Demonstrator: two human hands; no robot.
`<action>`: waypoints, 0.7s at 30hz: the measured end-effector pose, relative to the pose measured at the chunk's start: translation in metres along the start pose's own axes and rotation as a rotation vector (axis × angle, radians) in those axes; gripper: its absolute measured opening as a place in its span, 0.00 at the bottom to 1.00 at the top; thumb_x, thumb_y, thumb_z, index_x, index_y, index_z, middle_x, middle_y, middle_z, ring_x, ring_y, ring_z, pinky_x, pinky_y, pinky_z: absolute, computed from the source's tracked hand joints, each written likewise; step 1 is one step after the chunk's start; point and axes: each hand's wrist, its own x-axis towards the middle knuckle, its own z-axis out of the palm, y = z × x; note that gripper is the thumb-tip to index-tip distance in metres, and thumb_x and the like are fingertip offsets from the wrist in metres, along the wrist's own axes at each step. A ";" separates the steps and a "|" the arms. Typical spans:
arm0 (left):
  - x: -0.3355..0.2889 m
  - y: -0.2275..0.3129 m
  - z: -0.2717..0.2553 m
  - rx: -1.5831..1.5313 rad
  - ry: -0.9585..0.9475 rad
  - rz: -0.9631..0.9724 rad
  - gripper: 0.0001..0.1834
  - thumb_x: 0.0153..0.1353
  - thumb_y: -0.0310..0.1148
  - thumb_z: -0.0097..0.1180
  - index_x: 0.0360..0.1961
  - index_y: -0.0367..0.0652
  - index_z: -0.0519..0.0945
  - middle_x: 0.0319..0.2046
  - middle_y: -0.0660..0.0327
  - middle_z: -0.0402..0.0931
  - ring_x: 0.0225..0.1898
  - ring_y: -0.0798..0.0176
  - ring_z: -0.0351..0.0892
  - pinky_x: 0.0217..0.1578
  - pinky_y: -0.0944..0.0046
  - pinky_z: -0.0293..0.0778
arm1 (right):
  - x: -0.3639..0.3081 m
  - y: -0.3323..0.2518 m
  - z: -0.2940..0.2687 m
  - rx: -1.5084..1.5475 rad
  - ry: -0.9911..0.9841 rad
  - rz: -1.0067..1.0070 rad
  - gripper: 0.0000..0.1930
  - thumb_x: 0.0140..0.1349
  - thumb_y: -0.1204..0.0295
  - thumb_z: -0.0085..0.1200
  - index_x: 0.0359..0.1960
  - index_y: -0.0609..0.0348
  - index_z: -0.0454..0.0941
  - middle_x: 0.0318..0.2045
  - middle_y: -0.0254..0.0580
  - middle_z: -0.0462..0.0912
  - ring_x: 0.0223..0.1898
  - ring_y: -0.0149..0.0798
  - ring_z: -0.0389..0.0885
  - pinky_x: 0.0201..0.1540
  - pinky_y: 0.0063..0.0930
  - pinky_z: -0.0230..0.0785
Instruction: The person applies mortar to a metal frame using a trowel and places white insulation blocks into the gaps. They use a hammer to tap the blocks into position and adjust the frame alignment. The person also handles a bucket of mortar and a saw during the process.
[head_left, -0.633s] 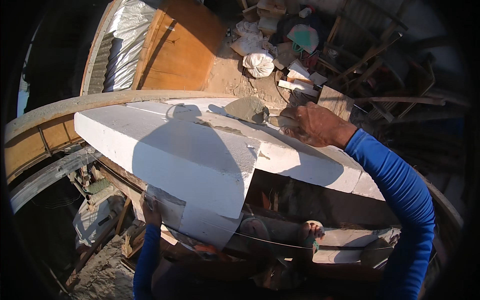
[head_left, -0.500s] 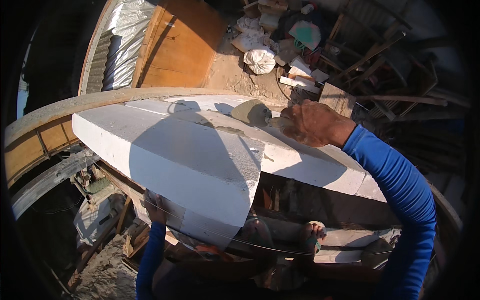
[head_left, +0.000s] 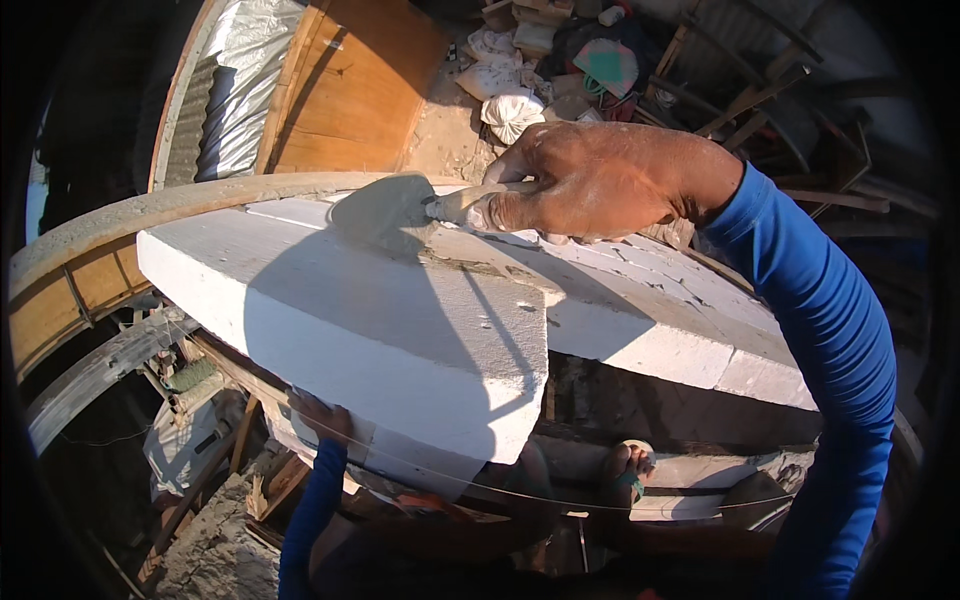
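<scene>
My right hand (head_left: 600,180), in a blue sleeve, grips a mortar-coated trowel (head_left: 395,212) whose blade rests on top of a large white block (head_left: 400,330). The block sits at the end of a curved course of white blocks (head_left: 650,300). My left hand (head_left: 320,415) presses against the block's lower near face from below, mostly hidden by the block. A strip of grey mortar lies at the joint between the block and the wall.
A curved wooden form (head_left: 90,270) runs along the left. Below the wall are scaffold timbers (head_left: 200,480) and my sandalled foot (head_left: 625,465). Sacks (head_left: 510,110), cloth and timber lie on the ground beyond, with a wooden panel (head_left: 350,90) and corrugated sheet (head_left: 225,90).
The view has come closer to the wall. My right hand has moved left with the trowel, whose blade now lies on the big block's top. The left hand stays under the block.
</scene>
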 end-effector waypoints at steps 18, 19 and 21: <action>-0.004 0.009 -0.006 0.055 -0.010 -0.017 0.58 0.51 0.40 0.66 0.74 0.24 0.45 0.72 0.25 0.41 0.74 0.24 0.39 0.74 0.37 0.39 | -0.021 0.000 -0.005 0.045 -0.125 0.176 0.28 0.74 0.51 0.39 0.54 0.63 0.80 0.29 0.46 0.82 0.32 0.44 0.83 0.44 0.40 0.79; -0.001 0.014 -0.010 0.041 -0.026 -0.028 0.59 0.51 0.41 0.67 0.74 0.24 0.44 0.72 0.25 0.40 0.74 0.24 0.38 0.74 0.37 0.38 | -0.025 0.023 0.002 -0.027 -0.139 0.140 0.28 0.75 0.51 0.39 0.58 0.62 0.79 0.31 0.46 0.83 0.35 0.44 0.83 0.48 0.41 0.78; 0.007 0.027 -0.018 0.012 -0.055 -0.049 0.63 0.49 0.44 0.69 0.74 0.25 0.42 0.72 0.24 0.38 0.75 0.23 0.36 0.74 0.36 0.38 | -0.039 0.058 0.022 -0.092 -0.040 -0.013 0.27 0.75 0.51 0.45 0.59 0.62 0.78 0.29 0.45 0.83 0.30 0.38 0.82 0.42 0.37 0.78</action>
